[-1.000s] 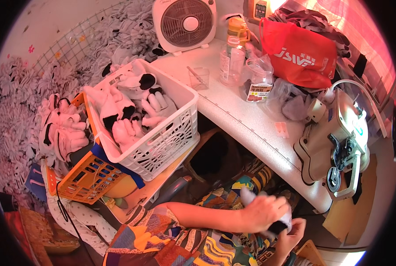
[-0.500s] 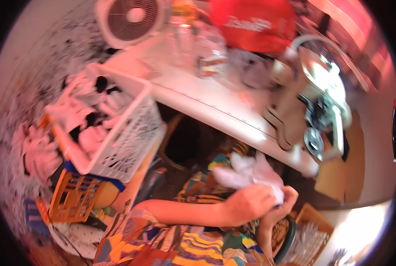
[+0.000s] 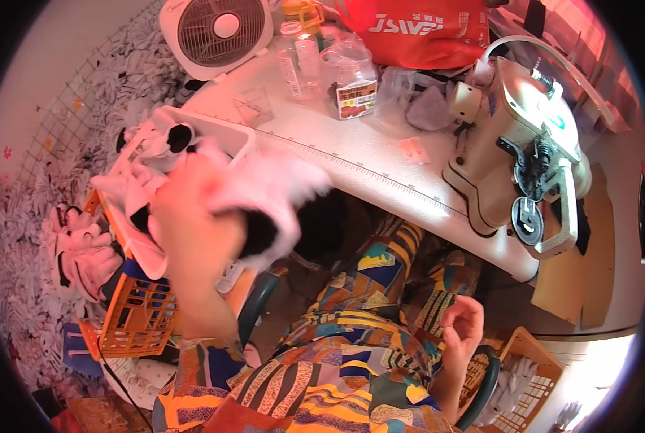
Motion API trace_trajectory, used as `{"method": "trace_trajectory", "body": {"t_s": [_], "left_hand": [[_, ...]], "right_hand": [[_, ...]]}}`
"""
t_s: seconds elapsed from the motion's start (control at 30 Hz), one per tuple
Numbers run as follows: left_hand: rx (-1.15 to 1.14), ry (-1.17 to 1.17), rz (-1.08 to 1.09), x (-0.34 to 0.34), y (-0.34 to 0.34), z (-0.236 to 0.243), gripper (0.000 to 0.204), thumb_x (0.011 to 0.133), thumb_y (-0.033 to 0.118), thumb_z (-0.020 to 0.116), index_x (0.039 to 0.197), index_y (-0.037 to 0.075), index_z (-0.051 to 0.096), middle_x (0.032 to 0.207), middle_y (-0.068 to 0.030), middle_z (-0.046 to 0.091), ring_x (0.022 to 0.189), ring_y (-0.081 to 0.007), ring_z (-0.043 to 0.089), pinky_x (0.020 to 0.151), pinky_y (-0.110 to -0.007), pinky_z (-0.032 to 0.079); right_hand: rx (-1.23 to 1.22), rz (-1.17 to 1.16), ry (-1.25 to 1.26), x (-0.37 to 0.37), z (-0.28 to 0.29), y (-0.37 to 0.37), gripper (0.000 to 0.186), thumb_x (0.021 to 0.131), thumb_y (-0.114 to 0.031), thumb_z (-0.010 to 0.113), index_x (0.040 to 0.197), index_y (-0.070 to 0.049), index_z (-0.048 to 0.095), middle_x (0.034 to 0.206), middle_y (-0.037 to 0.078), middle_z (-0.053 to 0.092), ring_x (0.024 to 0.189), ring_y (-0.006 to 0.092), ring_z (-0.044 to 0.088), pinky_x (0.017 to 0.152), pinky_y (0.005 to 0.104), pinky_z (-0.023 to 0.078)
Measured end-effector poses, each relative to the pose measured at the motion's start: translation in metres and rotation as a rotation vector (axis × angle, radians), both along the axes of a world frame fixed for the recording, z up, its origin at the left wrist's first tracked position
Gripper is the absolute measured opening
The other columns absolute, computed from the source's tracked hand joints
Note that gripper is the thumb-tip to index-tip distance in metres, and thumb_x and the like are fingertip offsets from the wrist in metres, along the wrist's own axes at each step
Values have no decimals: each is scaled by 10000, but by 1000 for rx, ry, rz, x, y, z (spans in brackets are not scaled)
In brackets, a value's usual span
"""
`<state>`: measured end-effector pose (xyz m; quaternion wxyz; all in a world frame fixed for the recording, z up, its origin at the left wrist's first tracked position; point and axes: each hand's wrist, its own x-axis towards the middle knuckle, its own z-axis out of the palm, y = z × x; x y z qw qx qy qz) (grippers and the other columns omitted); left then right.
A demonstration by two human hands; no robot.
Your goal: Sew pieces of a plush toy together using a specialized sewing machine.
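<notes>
My left hand (image 3: 201, 180) reaches over the white plastic basket (image 3: 246, 137) and is smeared by motion. It grips a white plush piece (image 3: 282, 184) with a black patch, which swings blurred past the basket's right side. Several similar white and black plush pieces (image 3: 131, 177) fill that basket. My right hand (image 3: 464, 322) is raised on the right, beside my thigh. Its fingers are loosely curled, apart from the thumb, and nothing shows between them.
A sewing machine (image 3: 499, 144) stands on the white table (image 3: 322, 151)'s right end. Behind are a fan (image 3: 225, 29), clear jars (image 3: 347, 76) and a red bag (image 3: 416, 32). Orange baskets (image 3: 138, 310) stand low at left and right. Plush pieces heap along the left wall.
My hands were together over my lap on a white plush piece. They have parted: the left swung up-left to the basket with a plush piece, and the right let go.
</notes>
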<state>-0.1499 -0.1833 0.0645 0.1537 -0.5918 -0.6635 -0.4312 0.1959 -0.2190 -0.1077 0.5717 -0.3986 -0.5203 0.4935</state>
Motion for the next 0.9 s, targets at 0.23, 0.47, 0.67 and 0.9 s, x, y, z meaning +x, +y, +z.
{"method": "trace_trajectory", "body": {"t_s": [0.23, 0.47, 0.67, 0.9], "left_hand": [[-132, 324, 365, -128, 35, -6, 115, 675, 45, 584, 774, -1, 548, 762, -217, 594, 740, -414, 582, 666, -451, 443], [-207, 393, 479, -213, 81, -57, 90, 675, 11, 556, 752, -11, 513, 826, -236, 603, 809, -446, 580, 692, -510, 447], [-105, 423, 480, -198, 73, -26, 141, 693, 14, 570, 832, -1, 570, 863, -218, 619, 820, -420, 601, 688, -500, 464], [-746, 148, 63, -222, 81, -140, 324, 771, 272, 658, 877, -31, 612, 844, -252, 627, 857, -427, 608, 750, -490, 468]], "right_hand": [[-66, 45, 112, -1, -12, 2, 658, 749, -241, 705, 1299, -11, 426, 804, 31, 513, 730, 100, 488, 666, 233, 392], [-118, 182, -21, 0, -15, 1, 682, 752, -211, 690, 1338, -24, 395, 811, 27, 511, 746, 96, 478, 678, 236, 380], [-139, 186, -74, -2, -21, -2, 669, 762, -156, 672, 1353, -29, 385, 843, 31, 516, 748, 87, 482, 658, 226, 386], [-124, 324, -166, -10, -20, -1, 663, 766, -92, 664, 1365, -38, 384, 851, 27, 519, 709, 76, 488, 632, 209, 411]]}}
